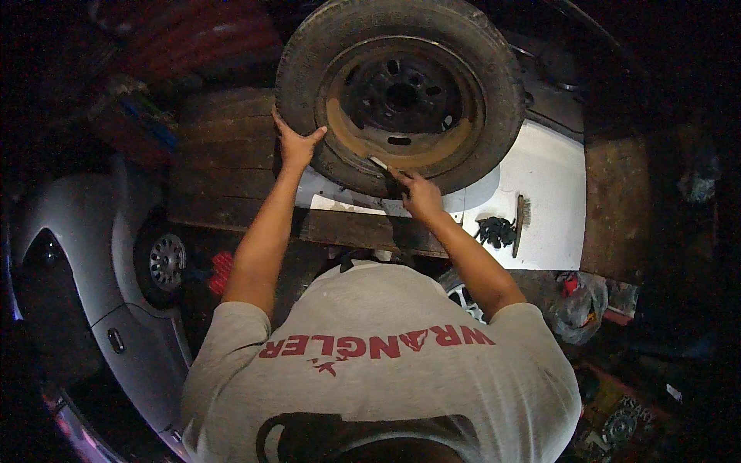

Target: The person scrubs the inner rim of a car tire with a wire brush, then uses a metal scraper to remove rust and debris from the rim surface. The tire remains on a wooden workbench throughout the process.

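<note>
A black tyre [305, 85] on a rusty brown steel rim [444, 150] stands tilted over the bench in front of me. My left hand [296, 147] grips the tyre's left edge, its thumb on the sidewall near the rim. My right hand [421, 194] is closed around a small scraper-like tool [378, 163] with a pale flat tip. That tip lies against the rim's lower edge, where it meets the tyre. Most of the tool's handle is hidden in my fingers, so its exact kind is unclear.
The wooden bench [224, 154] carries a white sheet [552, 177]. On it lie a wire brush [519, 220] and a black crumpled clump [494, 231]. A silver car [127, 278] stands at left, a spoked wheel [465, 302] below the bench, a plastic bag [577, 312] at right.
</note>
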`<state>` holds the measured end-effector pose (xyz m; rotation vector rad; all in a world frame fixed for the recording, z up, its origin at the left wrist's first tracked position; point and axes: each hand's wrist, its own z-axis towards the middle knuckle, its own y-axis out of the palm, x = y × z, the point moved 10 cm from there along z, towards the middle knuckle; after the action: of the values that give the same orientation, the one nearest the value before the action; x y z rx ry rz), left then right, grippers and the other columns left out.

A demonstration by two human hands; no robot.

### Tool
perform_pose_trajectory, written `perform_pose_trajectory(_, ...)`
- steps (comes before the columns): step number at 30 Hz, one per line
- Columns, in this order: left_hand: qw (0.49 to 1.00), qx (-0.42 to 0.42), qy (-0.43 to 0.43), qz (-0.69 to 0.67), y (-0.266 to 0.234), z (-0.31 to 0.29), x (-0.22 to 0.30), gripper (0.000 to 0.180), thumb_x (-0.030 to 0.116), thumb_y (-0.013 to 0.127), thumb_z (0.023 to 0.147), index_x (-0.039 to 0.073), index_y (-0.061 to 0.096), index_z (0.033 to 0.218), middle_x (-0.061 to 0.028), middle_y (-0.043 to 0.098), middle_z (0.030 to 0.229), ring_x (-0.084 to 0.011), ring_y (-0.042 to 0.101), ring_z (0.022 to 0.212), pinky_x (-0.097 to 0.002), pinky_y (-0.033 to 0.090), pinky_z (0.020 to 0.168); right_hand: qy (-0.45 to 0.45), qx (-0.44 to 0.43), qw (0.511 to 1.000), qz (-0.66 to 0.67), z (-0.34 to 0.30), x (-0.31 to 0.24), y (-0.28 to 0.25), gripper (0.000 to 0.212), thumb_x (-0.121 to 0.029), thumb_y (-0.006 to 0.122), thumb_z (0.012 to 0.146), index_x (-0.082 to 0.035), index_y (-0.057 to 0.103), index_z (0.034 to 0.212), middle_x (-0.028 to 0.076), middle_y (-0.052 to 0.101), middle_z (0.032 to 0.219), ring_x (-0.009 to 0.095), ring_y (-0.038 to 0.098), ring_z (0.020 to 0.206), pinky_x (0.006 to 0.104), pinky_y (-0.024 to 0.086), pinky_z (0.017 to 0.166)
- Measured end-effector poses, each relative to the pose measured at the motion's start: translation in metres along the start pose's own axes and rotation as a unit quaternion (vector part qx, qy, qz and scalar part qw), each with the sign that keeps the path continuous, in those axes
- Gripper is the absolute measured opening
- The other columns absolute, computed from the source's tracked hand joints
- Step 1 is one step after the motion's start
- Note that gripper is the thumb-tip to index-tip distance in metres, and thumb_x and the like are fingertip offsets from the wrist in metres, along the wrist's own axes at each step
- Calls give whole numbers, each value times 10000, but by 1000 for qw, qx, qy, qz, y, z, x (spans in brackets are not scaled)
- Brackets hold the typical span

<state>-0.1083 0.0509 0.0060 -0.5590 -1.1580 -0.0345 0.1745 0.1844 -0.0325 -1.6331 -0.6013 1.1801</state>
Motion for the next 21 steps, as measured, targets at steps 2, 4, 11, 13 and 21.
perform_pose_trajectory(2, 1000, 13, 13, 11, -3, -2, -1, 1321, 326, 916, 583, 40, 23, 1514, -290, 269, 1500, -408, 315, 1375, -447, 273, 1140, -3, 36, 999, 28, 10, -4, -10, 691, -71, 642, 790, -340, 467, 1402, 140, 589, 1235, 378, 634, 991, 471, 540, 818)
perform_pose_trajectory(4, 999, 18, 9, 31, -3, -3, 4, 1348, 363, 921, 572, 37, 11, 1512, -303, 266, 1495, -421, 311, 1373, -453, 274, 1138, 0, 86, 994, 73, 37, -27, -34, 689, -70, 661, 780, -348, 488, 1386, 147, 592, 1230, 373, 629, 1001, 467, 534, 837)
perform_pose_trajectory(11, 999, 19, -35, 20, 2, 1, -15, 1402, 455, 913, 556, 9, -15, 1507, -344, 229, 1491, -444, 263, 1389, -466, 265, 1141, 13, 8, 1000, -7, -2, -20, -10, 496, -156, 618, 852, -281, 558, 1329, 183, 658, 1078, 388, 650, 927, 492, 531, 787)
perform_pose_trajectory(13, 998, 20, -39, 39, 3, 1, -15, 1404, 475, 907, 555, -4, -10, 1505, -349, 219, 1493, -442, 252, 1395, -466, 265, 1142, 26, 42, 998, 36, -12, -1, -18, 436, -165, 619, 857, -254, 600, 1283, 186, 661, 1081, 392, 655, 900, 494, 532, 779)
perform_pose_trajectory(21, 1000, 11, -9, 5, 2, 0, -6, 1404, 491, 899, 557, -29, -2, 1499, -339, 214, 1501, -438, 247, 1400, -470, 259, 1143, 37, 21, 997, 64, 42, -35, -32, 376, -170, 618, 873, -200, 622, 1248, 210, 661, 1032, 415, 624, 953, 495, 506, 817)
